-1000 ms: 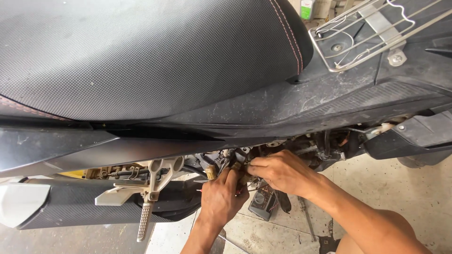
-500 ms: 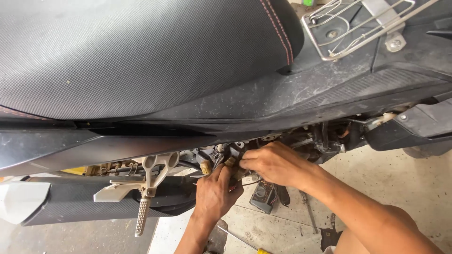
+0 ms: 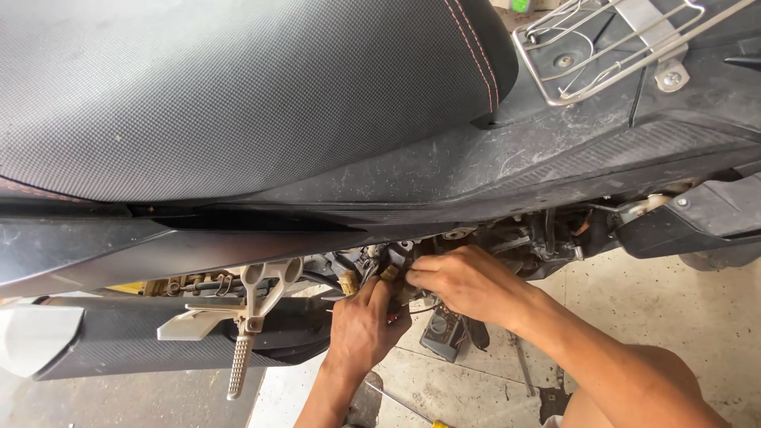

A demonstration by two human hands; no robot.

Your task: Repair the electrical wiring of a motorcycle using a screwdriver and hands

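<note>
A repair workshop: motorcycle [image 3: 317,119], multimeter [image 3: 442,337] on stained concrete floor [image 3: 697,317].

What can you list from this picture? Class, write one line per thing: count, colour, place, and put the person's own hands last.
seat: one, black textured with red stitching, top left
rear rack: one, silver wire, top right
side panel: one, dark grey, under the seat
exhaust: one, black with a silver tip, lower left
footrest: one, silver, hanging over the exhaust
connectors: a few, beige, under the panel by the fingers
meter: one, dark, on the floor below the hands
screwdriver: one, yellow-handled, bottom centre
floor: pale concrete, right
left hand: at the connectors
right hand: at the connectors
</note>
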